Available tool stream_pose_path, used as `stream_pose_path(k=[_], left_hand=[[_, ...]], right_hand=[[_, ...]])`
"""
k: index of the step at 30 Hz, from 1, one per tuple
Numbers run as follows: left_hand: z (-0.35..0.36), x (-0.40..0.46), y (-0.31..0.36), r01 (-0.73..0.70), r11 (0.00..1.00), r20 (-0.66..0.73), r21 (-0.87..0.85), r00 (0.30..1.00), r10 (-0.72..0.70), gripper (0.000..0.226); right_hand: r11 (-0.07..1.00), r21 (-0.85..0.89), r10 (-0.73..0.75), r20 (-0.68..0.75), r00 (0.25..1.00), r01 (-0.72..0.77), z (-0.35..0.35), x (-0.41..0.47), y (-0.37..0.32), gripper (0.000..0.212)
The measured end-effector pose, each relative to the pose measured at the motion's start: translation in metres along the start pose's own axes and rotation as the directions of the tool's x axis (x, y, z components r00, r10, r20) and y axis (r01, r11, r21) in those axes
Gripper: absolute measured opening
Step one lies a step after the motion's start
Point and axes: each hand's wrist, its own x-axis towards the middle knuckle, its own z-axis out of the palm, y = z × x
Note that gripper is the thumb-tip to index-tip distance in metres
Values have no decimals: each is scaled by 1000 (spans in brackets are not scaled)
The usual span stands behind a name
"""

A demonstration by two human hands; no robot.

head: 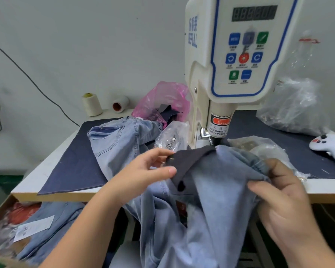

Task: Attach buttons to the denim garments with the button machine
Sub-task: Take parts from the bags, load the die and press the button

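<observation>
At the lower right of the frame, the right hand has its fingers and thumb curled tight on a bunched fold of the light blue denim garment. At the lower middle, the left hand pinches the dark grey waistband flap of the same garment between thumb and fingers. The garment hangs over the near edge of the white table with the dark blue cloth mat.

Just past the hands, the tip of the flap sits under the black punch head of the big white button machine. I think the step now is lining up the spot for a button. The next move needs the flap pulled flat and fingers kept away from the punch.

To the middle left lies another pale blue denim garment. A clear plastic bag of small metal buttons lies beside the machine.
</observation>
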Motion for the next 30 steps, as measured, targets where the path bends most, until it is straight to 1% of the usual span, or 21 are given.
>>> stream_pose_path(k=[1,2,3,4,5,7,9,12,14,16,18,22,24,26,30], left_hand=[[4,0,-1,9,991,21,134,1000,-12,56],[9,0,-1,7,968,21,251,1000,-13,62],[13,1,-1,1,947,9,321,1000,-4,59],[16,3,-1,6,941,-13,337,1000,-2,49],[17,4,-1,23,952,-38,306,999,-12,35],[16,6,-1,45,967,-78,253,997,-26,14],[12,10,-2,30,957,-115,288,993,4,6],[4,20,-5,62,925,-145,374,989,-7,6],[2,30,-8,102,879,-159,466,987,-30,6],[0,44,-12,119,837,-182,534,983,-24,8],[-2,61,-15,124,818,-220,561,976,2,10],[-12,104,-16,140,815,-301,562,953,43,15],[-15,129,-17,134,779,-295,612,953,68,23],[-14,153,-20,117,704,-254,700,963,92,29],[-16,195,-28,99,643,-263,759,951,164,26]], right_hand=[[1000,-8,-6,10,1000,6,-4,2,-3,23],[998,-65,5,35,999,-2,-8,2,-6,24],[988,-151,33,60,998,-24,-11,2,-8,25],[972,-229,79,78,994,-60,-14,1,-8,28],[952,-288,133,86,987,-103,-17,-1,-7,36],[907,-387,207,57,977,-169,-21,-5,-1,60],[839,-508,211,-29,977,-197,-17,-12,5,66],[739,-636,188,-124,974,-224,-6,-22,16,66],[702,-658,227,-154,961,-272,3,-28,21,61],[678,-669,266,-161,950,-304,8,-31,24,55],[664,-673,285,-172,943,-324,10,-30,24,51],[623,-679,335,-215,917,-387,8,-22,19,47],[605,-678,364,-230,902,-417,5,-18,18,46],[582,-683,400,-233,886,-442,4,-16,16,45],[574,-687,411,-231,882,-447,0,-11,18,44]])
